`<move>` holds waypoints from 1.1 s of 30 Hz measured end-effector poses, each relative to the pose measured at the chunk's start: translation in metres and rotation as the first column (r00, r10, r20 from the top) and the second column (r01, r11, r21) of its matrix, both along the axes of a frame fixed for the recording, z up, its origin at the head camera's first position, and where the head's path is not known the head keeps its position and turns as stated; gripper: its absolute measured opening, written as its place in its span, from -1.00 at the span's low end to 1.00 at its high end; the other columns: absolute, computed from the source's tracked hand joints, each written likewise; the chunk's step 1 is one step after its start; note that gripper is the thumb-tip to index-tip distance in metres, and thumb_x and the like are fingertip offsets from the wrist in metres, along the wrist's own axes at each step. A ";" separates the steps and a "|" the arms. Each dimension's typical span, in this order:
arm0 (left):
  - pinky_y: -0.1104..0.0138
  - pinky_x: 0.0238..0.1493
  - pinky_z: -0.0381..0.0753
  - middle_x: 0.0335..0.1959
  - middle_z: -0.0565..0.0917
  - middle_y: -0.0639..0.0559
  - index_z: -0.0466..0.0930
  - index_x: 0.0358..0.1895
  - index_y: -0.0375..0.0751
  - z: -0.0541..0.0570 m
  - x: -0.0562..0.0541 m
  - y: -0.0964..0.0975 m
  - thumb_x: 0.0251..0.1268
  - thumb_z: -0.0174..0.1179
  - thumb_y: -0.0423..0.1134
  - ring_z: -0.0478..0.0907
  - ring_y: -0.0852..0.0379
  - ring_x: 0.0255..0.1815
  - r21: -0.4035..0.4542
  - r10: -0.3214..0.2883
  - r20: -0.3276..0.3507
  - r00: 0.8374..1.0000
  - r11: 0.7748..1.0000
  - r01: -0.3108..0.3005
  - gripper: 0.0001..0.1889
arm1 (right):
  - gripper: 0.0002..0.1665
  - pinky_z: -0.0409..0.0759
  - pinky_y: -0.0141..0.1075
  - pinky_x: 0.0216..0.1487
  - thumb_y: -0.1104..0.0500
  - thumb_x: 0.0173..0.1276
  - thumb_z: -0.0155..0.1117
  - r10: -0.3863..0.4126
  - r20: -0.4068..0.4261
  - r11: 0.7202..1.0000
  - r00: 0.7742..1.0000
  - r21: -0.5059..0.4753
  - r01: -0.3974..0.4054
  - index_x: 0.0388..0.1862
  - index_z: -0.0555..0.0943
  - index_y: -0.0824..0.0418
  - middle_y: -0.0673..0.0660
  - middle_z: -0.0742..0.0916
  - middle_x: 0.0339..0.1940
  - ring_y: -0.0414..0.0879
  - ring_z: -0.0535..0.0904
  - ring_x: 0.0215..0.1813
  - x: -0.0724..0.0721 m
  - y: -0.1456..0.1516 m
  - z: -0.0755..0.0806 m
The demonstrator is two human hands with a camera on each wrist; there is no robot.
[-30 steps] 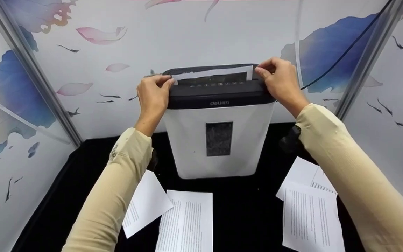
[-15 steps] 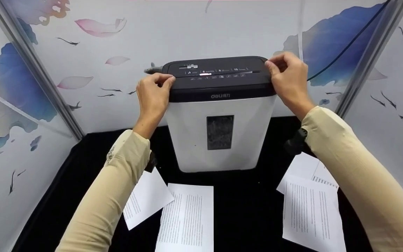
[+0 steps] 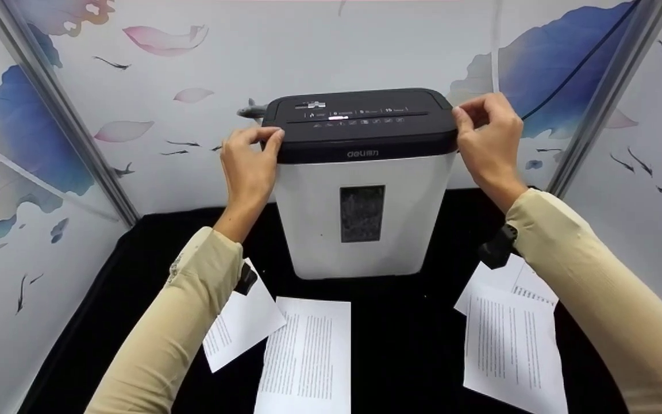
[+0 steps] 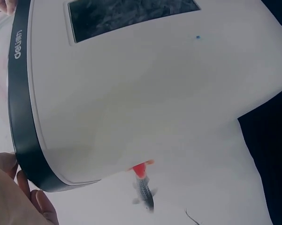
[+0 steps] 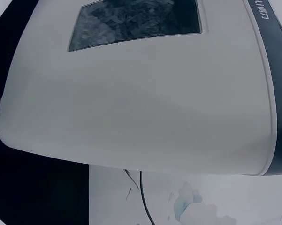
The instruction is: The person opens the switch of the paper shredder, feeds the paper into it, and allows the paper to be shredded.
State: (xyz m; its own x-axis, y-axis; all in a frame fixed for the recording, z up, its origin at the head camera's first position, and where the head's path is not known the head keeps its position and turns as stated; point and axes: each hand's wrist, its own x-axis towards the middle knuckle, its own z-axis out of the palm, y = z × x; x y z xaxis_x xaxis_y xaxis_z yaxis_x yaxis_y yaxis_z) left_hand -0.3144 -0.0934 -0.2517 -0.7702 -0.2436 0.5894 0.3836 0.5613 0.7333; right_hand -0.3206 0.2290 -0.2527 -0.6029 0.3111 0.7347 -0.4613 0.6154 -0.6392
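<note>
A white paper shredder with a dark lid stands upright in the middle of the head view. No sheet shows above its long feed slot. My left hand is at the lid's left end, thumb and fingertips close together and holding nothing; in the left wrist view its fingers lie against or right beside the lid's corner. Beside the right end of the lid is my right hand, fingers loosely bent with nothing in them. The right wrist view shows mostly the shredder's body.
Two printed sheets overlap at front left, a tilted sheet and a straight one. More printed pages lie at front right. Black cloth covers the table. Patterned panels enclose the back and sides; a black cable runs behind.
The sheet both hands held at the slot has gone down into the shredder and out of sight. My hands have let go, and the right one has moved outward to the right.
</note>
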 end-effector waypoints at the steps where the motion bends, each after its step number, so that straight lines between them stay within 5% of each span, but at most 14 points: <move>1: 0.21 0.33 0.37 -0.14 0.76 -0.09 0.80 -0.13 -0.17 -0.002 0.002 0.000 0.33 0.33 -0.16 0.56 -0.01 0.09 0.007 0.002 -0.003 1.000 1.000 -0.002 -0.81 | -0.93 0.41 -0.52 -0.19 0.27 0.35 0.31 0.002 -0.004 1.000 1.000 0.000 -0.002 -0.29 0.69 0.27 -0.23 0.52 -0.37 -0.38 0.45 -0.32 0.001 0.001 -0.002; 8: 0.24 0.08 0.46 -0.10 0.59 -0.14 0.78 -0.12 -0.21 -0.014 0.012 0.004 0.32 0.35 -0.17 0.52 -0.02 -0.02 0.074 -0.013 -0.031 0.999 0.997 0.015 -0.80 | -0.95 0.41 -0.51 -0.16 0.29 0.35 0.31 0.010 -0.038 1.000 0.999 -0.004 -0.010 -0.31 0.68 0.23 -0.28 0.52 -0.36 -0.40 0.45 -0.32 0.008 0.008 -0.015; 33: 0.29 0.01 0.60 -0.10 0.61 -0.10 0.73 -0.13 -0.20 -0.035 0.034 0.022 0.34 0.33 -0.20 0.59 0.04 -0.02 0.167 -0.136 0.043 0.990 0.978 0.127 -0.83 | -0.90 0.42 -0.51 -0.12 0.29 0.35 0.34 0.077 -0.005 0.995 0.997 0.061 -0.077 -0.28 0.68 0.35 -0.34 0.54 -0.36 -0.39 0.49 -0.27 0.024 0.020 -0.042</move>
State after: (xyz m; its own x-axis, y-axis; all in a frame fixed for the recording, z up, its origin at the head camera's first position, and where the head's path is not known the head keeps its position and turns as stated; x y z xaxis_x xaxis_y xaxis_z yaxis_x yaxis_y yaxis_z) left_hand -0.2805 -0.0710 -0.2869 -0.8315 -0.2275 0.5069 0.4035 0.3799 0.8324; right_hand -0.2963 0.2486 -0.2944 -0.6179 0.2182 0.7554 -0.5135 0.6155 -0.5978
